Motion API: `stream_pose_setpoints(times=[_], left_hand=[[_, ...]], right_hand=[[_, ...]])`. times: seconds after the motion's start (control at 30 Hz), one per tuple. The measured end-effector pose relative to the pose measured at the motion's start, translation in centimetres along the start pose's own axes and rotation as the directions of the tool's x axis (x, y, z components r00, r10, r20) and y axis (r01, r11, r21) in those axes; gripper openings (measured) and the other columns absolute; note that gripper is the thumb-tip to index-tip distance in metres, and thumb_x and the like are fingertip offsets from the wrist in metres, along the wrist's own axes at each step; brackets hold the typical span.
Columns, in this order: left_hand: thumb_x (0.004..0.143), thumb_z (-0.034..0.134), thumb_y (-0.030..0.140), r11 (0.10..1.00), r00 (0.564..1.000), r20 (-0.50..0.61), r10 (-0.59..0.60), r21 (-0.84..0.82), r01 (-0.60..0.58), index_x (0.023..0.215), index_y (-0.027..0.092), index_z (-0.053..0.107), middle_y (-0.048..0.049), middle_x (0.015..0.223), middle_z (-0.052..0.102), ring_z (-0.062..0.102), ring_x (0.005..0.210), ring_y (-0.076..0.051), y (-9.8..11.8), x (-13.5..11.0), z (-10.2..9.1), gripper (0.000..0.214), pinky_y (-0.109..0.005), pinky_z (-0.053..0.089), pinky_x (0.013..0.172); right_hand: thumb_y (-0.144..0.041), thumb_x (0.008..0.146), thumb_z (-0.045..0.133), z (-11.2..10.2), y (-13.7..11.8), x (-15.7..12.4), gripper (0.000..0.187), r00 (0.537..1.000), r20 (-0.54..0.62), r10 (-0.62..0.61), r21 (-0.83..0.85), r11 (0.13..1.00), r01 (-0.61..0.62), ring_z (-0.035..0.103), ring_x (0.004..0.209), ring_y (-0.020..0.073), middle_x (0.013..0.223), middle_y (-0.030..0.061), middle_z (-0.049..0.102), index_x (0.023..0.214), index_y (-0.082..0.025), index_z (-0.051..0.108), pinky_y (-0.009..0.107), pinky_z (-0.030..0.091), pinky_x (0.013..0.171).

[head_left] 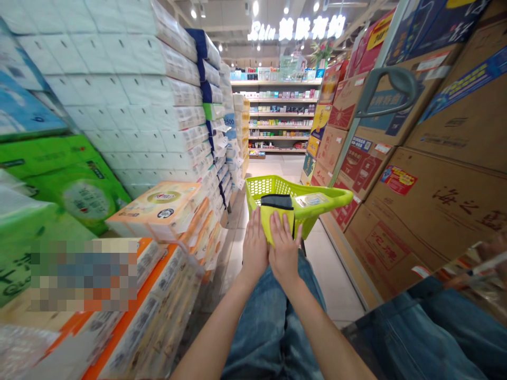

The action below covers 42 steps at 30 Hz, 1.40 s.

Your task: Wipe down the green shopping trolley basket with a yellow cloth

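- Head view: the lime-green basket (317, 203) is sitting low in the middle of the aisle, right in front of the person's knees, with its near end tucked under both hands.
- The left hand (254, 247) is lying flat on the near end of the basket. Its grip is loose and spread, fingers straight and pointing forward, pinching nothing.
- The right hand (284, 250) is lying just beside it, the two hands touching along their inner edges. Its grip is likewise spread, with fingers fanned over the basket's near wall and closing on nothing.
- Inside the basket, a dark pouch (277, 201) is resting at the near end, just beyond the fingertips.
- A flat packet (312, 200) is lying to the right of the pouch, against the basket's rim.
- The person's jeans (269, 327) are filling the bottom of the view beneath the forearms.
- On the left, tissue packs (130, 89) are towering in a white wall, with orange-trimmed packs piled lower down and nearer.
- On the right, cardboard boxes (443, 206) are standing stacked high along the aisle, and a grey handle (390, 87) is leaning against them.
- Far down the pale floor (273, 166), stocked shelves (277, 113) are running across under a lit sign (297, 27).
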<state>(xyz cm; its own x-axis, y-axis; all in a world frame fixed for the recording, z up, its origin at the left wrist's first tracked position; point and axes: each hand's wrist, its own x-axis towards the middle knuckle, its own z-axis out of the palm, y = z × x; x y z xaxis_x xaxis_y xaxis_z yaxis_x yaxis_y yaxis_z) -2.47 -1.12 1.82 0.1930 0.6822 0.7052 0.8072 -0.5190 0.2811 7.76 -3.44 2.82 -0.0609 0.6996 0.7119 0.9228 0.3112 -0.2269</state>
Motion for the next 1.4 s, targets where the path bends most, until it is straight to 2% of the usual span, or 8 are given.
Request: stream_pose_setpoints(times=[0.13, 0.3, 0.4, 0.63, 0.9, 1.13, 1.3, 1.4], left_hand=[[0.093, 0.039, 0.018, 1.000, 0.999, 0.032, 0.022, 0.008, -0.023, 0.155, 0.013, 0.000, -0.0170, 0.162, 0.017, 0.012, 0.151, -0.027, -0.2, 0.0, -0.5, 0.074, -0.051, 0.028, 0.119], [0.091, 0.043, 0.018, 1.000, 1.000, 0.010, 0.026, 0.001, -0.026, 0.155, 0.012, 0.000, -0.0171, 0.162, 0.016, 0.011, 0.151, -0.028, 0.3, 0.2, -0.8, 0.077, -0.052, 0.027, 0.119], [0.091, 0.043, 0.018, 1.000, 1.000, -0.004, 0.023, -0.010, -0.023, 0.155, 0.011, 0.000, -0.0183, 0.162, 0.015, 0.010, 0.151, -0.028, 0.5, 0.2, -0.5, 0.077, -0.052, 0.027, 0.119], [0.092, 0.041, 0.020, 0.999, 0.999, 0.008, 0.037, 0.003, -0.037, 0.155, 0.010, 0.002, -0.0189, 0.162, 0.017, 0.012, 0.151, -0.027, 0.0, 0.0, -0.7, 0.074, -0.051, 0.028, 0.118], [0.092, 0.044, 0.019, 1.000, 1.000, -0.003, 0.027, 0.011, -0.027, 0.155, 0.010, 0.002, -0.0187, 0.162, 0.016, 0.010, 0.151, -0.028, 0.3, 0.2, -0.4, 0.076, -0.051, 0.028, 0.119], [0.092, 0.043, 0.022, 0.999, 0.999, 0.001, 0.039, -0.004, -0.039, 0.155, 0.010, 0.004, -0.0192, 0.162, 0.016, 0.012, 0.151, -0.028, 0.0, 0.1, -0.4, 0.075, -0.052, 0.028, 0.118], [0.093, 0.043, 0.020, 0.999, 0.999, 0.005, 0.036, 0.018, -0.036, 0.155, 0.010, 0.002, -0.0184, 0.162, 0.018, 0.011, 0.151, -0.027, 0.2, 0.2, -0.5, 0.075, -0.051, 0.028, 0.119], [0.093, 0.043, 0.021, 1.000, 1.000, -0.019, 0.024, -0.005, -0.024, 0.155, 0.009, 0.001, -0.0194, 0.162, 0.016, 0.010, 0.151, -0.028, 0.4, 0.2, -0.1, 0.075, -0.052, 0.028, 0.118]], right_hand=[[-0.007, 0.085, 0.033, -0.3, 1.8, -0.4, 0.071, 0.999, 0.001, -0.044, -0.005, 0.999, 0.044, 0.027, 0.147, 0.0195, 0.153, 0.0064, 0.043, 0.154, -0.022, 0.024, 0.055, -0.002, 0.120], [-0.007, 0.081, 0.034, -1.6, 6.9, 1.3, 0.074, 0.976, -0.115, 0.187, -0.046, 0.980, -0.193, 0.024, 0.148, 0.0215, 0.155, 0.0063, 0.038, 0.153, -0.022, 0.025, 0.060, 0.000, 0.119], [-0.008, 0.081, 0.034, -1.5, 5.8, 1.4, 0.074, 0.972, -0.113, 0.207, -0.042, 0.976, -0.212, 0.023, 0.149, 0.0223, 0.156, 0.0066, 0.036, 0.153, -0.021, 0.024, 0.059, 0.000, 0.119], [-0.007, 0.084, 0.035, -0.4, 1.4, 0.4, 0.071, 0.997, -0.026, -0.075, -0.028, 0.997, 0.074, 0.032, 0.145, 0.0205, 0.150, 0.0053, 0.046, 0.152, -0.024, 0.028, 0.056, -0.005, 0.119], [-0.007, 0.081, 0.034, -0.9, 5.1, 2.0, 0.076, 0.974, -0.161, 0.156, -0.056, 0.984, -0.167, 0.025, 0.148, 0.0234, 0.154, 0.0054, 0.041, 0.154, -0.023, 0.023, 0.060, 0.002, 0.119], [-0.008, 0.085, 0.035, -0.4, 2.4, 0.6, 0.072, 0.988, -0.009, -0.151, -0.016, 0.988, 0.151, 0.031, 0.145, 0.0198, 0.151, 0.0049, 0.045, 0.154, -0.024, 0.023, 0.056, -0.005, 0.120], [-0.006, 0.081, 0.034, -1.6, 6.2, 2.3, 0.076, 0.995, -0.098, 0.010, -0.046, 0.999, -0.015, 0.030, 0.146, 0.0225, 0.152, 0.0049, 0.044, 0.153, -0.025, 0.025, 0.061, -0.005, 0.118], [-0.007, 0.081, 0.034, -1.4, 5.3, 2.2, 0.075, 0.987, -0.132, 0.096, -0.040, 0.994, -0.102, 0.027, 0.147, 0.0241, 0.153, 0.0062, 0.042, 0.154, -0.022, 0.024, 0.060, -0.003, 0.118]])
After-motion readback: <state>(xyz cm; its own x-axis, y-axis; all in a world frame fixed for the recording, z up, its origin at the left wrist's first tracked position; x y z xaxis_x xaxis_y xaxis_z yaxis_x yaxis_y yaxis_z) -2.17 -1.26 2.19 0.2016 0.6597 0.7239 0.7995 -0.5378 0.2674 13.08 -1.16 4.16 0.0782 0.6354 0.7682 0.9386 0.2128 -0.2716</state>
